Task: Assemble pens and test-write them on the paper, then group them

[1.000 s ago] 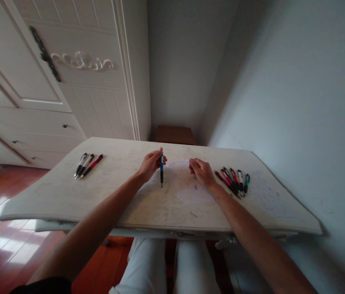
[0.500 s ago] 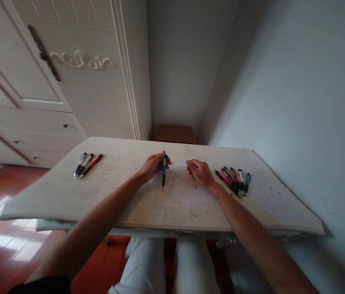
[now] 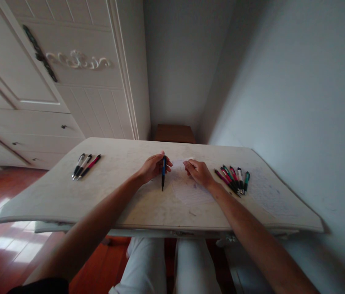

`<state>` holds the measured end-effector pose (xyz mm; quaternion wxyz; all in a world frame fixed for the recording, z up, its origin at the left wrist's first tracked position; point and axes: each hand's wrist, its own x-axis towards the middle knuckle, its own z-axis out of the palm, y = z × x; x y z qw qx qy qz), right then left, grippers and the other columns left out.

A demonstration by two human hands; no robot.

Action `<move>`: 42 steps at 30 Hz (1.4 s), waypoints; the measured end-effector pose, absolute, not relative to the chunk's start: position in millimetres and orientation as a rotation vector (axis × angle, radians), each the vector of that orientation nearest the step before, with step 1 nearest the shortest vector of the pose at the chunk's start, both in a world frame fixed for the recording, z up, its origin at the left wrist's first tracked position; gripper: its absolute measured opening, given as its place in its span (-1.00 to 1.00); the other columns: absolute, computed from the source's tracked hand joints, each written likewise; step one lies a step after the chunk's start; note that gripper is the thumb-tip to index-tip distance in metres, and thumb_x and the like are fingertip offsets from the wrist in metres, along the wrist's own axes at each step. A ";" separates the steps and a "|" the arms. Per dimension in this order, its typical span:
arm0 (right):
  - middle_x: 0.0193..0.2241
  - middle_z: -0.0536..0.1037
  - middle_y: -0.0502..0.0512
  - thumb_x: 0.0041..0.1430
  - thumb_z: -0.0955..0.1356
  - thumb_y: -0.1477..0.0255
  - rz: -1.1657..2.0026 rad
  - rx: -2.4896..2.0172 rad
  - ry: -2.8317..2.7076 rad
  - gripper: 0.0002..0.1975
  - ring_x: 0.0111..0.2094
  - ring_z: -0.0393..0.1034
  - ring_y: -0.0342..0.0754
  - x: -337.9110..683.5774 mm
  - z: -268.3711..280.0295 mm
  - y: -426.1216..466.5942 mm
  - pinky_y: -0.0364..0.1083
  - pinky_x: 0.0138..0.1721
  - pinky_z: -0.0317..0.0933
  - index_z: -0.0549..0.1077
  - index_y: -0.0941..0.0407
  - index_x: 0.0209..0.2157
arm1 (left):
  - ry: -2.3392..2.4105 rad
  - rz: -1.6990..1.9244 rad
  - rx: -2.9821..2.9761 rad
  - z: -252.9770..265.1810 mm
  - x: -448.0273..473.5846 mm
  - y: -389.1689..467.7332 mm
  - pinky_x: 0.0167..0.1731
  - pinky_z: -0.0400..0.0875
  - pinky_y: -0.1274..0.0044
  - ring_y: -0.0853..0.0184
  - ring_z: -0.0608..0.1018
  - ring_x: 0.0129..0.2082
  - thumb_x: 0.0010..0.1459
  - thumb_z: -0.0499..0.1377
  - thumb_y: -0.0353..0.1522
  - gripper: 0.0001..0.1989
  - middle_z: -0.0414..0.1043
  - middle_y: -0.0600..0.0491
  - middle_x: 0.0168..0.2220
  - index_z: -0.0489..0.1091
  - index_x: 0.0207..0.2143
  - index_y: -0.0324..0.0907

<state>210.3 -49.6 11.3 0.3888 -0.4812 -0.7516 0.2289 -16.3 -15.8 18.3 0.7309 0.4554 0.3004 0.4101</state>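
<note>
My left hand (image 3: 154, 166) grips a blue pen (image 3: 163, 169) near its top. The pen is almost upright, with its dark grip and tip pointing down toward me. Across from it, my right hand (image 3: 199, 171) is closed, thumb against curled fingers; whatever lies inside is hidden. Beneath the right hand is a sheet of written paper (image 3: 187, 194). To the right of that hand, several pens (image 3: 233, 179) in red, green, white and black lie fanned out. Three more pens (image 3: 85, 166), two white-and-black and one red, lie at the left.
The white desk (image 3: 99, 204) has worn, smudged patches. A second written sheet (image 3: 272, 196) lies at its right end, close to the wall (image 3: 297, 102). A white cabinet (image 3: 92, 98) rises behind on the left, and a brown wooden box-like piece (image 3: 175, 133) stands beyond the far edge.
The left hand keeps its hold on the blue pen, its other fingers spread slightly more. My right hand has shifted slightly left. The pens on the desk stay where they lay.
</note>
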 end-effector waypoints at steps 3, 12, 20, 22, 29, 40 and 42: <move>-0.66 0.39 -0.03 0.31 0.18 0.08 0.586 -1.223 -1.919 -0.54 -0.61 0.30 -0.14 211.5 9.5 -48.9 -0.16 -0.48 0.13 0.33 0.11 -0.52 | 0.664 0.877 1.017 19.0 -14.8 -16.3 -0.46 0.38 0.54 0.32 0.54 -0.50 0.17 0.18 -0.08 -0.59 0.51 -0.10 -0.40 0.40 -0.38 -0.30; -0.66 0.40 -0.01 0.30 0.18 0.06 0.563 -1.271 -1.887 -0.52 -0.59 0.32 -0.13 213.8 5.8 -47.1 -0.15 -0.46 0.15 0.33 0.11 -0.54 | 0.626 0.837 1.139 15.3 -11.6 -16.0 -0.48 0.37 0.56 0.34 0.52 -0.48 0.13 0.21 -0.04 -0.53 0.51 -0.13 -0.36 0.46 -0.40 -0.33; -0.65 0.40 -0.01 0.29 0.18 0.03 0.569 -1.277 -1.886 -0.51 -0.60 0.30 -0.13 212.9 4.9 -47.0 -0.15 -0.49 0.14 0.34 0.11 -0.53 | 0.647 0.933 1.013 21.7 -10.6 -19.4 -0.58 0.34 0.58 0.32 0.53 -0.55 0.15 0.21 -0.08 -0.61 0.49 -0.08 -0.40 0.36 -0.37 -0.27; -0.66 0.39 -0.01 0.29 0.18 0.03 0.570 -1.271 -1.889 -0.51 -0.61 0.29 -0.13 212.7 4.7 -47.2 -0.15 -0.49 0.14 0.33 0.11 -0.53 | 0.663 0.985 0.927 23.4 -10.8 -18.3 -0.60 0.34 0.58 0.34 0.51 -0.59 0.21 0.16 -0.12 -0.65 0.47 -0.06 -0.43 0.33 -0.38 -0.26; -0.67 0.40 -0.01 0.28 0.18 0.01 0.574 -1.264 -1.899 -0.49 -0.61 0.31 -0.12 213.6 2.4 -45.8 -0.14 -0.50 0.14 0.32 0.10 -0.54 | 0.585 1.150 0.526 34.5 -16.4 -15.3 -0.67 0.23 0.65 0.50 0.29 -0.71 0.27 0.11 -0.14 -0.66 0.29 0.10 -0.57 0.24 -0.42 -0.21; -0.68 0.40 -0.01 0.28 0.18 0.03 0.585 -1.250 -1.925 -0.51 -0.61 0.32 -0.12 214.8 0.1 -45.0 -0.14 -0.47 0.17 0.33 0.10 -0.53 | 0.492 1.274 0.396 37.5 -25.4 -11.5 -0.79 -0.06 0.75 0.57 0.18 -0.74 0.35 0.03 -0.27 -0.70 0.17 0.16 -0.62 0.24 -0.44 -0.23; -0.68 0.40 -0.01 0.28 0.19 0.03 0.587 -1.255 -1.920 -0.51 -0.61 0.33 -0.13 215.0 0.3 -45.0 -0.15 -0.47 0.17 0.33 0.10 -0.53 | 0.490 1.251 0.421 38.4 -26.4 -12.0 -0.80 -0.09 0.73 0.56 0.18 -0.74 0.31 0.07 -0.29 -0.72 0.16 0.16 -0.63 0.24 -0.46 -0.23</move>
